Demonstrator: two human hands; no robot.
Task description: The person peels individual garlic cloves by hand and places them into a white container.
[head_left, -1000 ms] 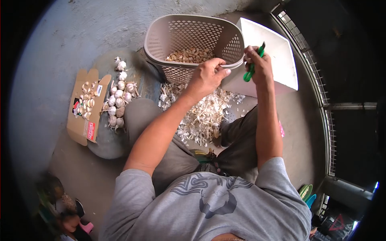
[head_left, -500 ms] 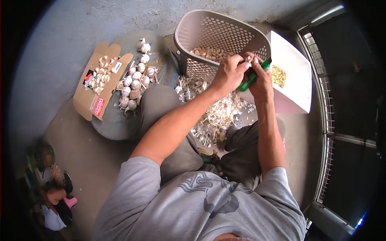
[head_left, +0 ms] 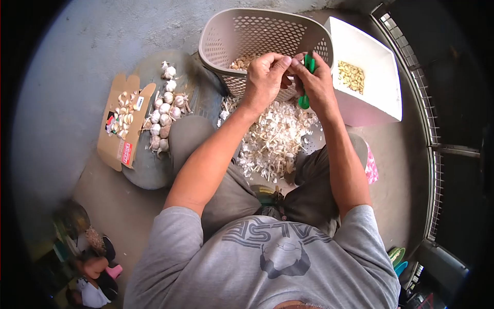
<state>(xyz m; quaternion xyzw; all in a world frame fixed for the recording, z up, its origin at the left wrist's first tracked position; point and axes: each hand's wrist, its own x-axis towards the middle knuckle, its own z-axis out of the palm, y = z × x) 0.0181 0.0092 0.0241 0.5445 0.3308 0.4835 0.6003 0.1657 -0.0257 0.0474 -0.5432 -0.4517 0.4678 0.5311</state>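
My right hand (head_left: 320, 85) is closed around a green-handled tool (head_left: 304, 98), probably a small knife or cutter; its blade is hidden. My left hand (head_left: 266, 77) is closed in a pinch, its fingertips meeting those of the right hand. What is pinched there is mostly covered by the fingers. Both hands are over the near rim of a grey-brown perforated basket (head_left: 216, 54), which has garlic cloves (head_left: 241, 63) in its bottom. Below the hands lies a heap of garlic skins (head_left: 272, 139) between my legs.
On a round grey surface (head_left: 146, 177) at left lie several garlic bulbs (head_left: 164, 108) and an opened cardboard box (head_left: 110, 149) with loose cloves (head_left: 123, 116). Right of the basket, a white box (head_left: 368, 49) contains peeled cloves (head_left: 351, 76). Another person (head_left: 95, 268) sits at lower left.
Both hands have moved left and slightly up in the view, and the green tool now points more upright. The camera view has shifted too. The white piece visible between the fingertips before is now hidden.
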